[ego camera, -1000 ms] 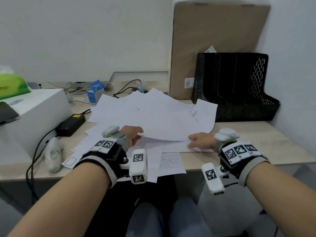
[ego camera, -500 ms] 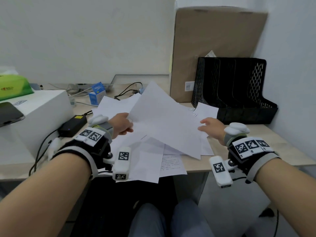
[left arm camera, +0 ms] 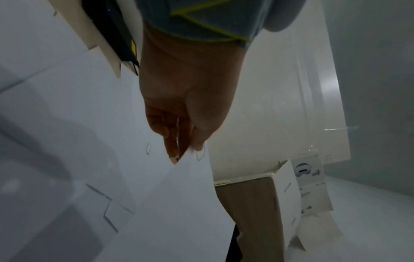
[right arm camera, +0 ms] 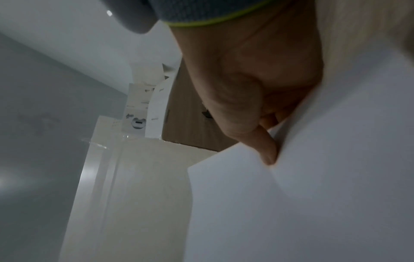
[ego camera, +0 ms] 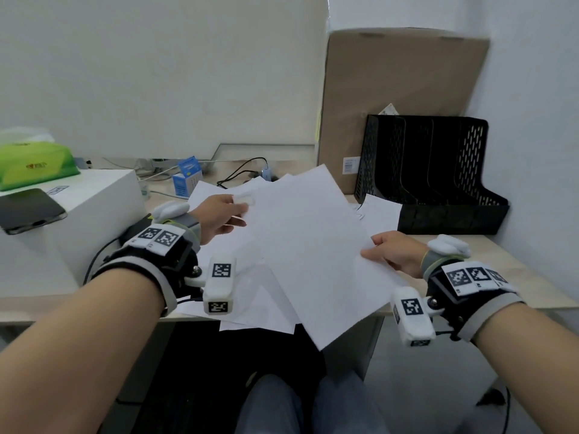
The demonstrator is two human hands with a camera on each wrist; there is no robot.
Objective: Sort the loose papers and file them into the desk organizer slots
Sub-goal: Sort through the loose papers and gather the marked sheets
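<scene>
Several white sheets of paper [ego camera: 307, 242] are lifted off the desk in a fanned stack, tilted toward me. My left hand [ego camera: 230, 214] pinches the stack's left edge, and the left wrist view shows its fingertips [left arm camera: 177, 150] closed on a paper corner [left arm camera: 190, 170]. My right hand [ego camera: 380, 250] grips the right edge, thumb on top; the right wrist view shows the thumb [right arm camera: 266, 152] pressed on the sheet [right arm camera: 313, 195]. More loose sheets [ego camera: 266, 308] lie underneath on the desk. The black mesh desk organizer [ego camera: 432, 173] stands at the back right, and its slots look empty.
A tall cardboard box [ego camera: 398, 98] leans on the wall behind the organizer. At the left stands a white box [ego camera: 78, 220] with a phone [ego camera: 29, 209] and a green tissue pack [ego camera: 34, 164]. A small blue box [ego camera: 188, 180], cables and a black power adapter lie behind the papers.
Both hands gathered the sheets that lay flat on the desk and raised them; the stack now hangs above the desk, nearer to me, with its lower corner past the front edge.
</scene>
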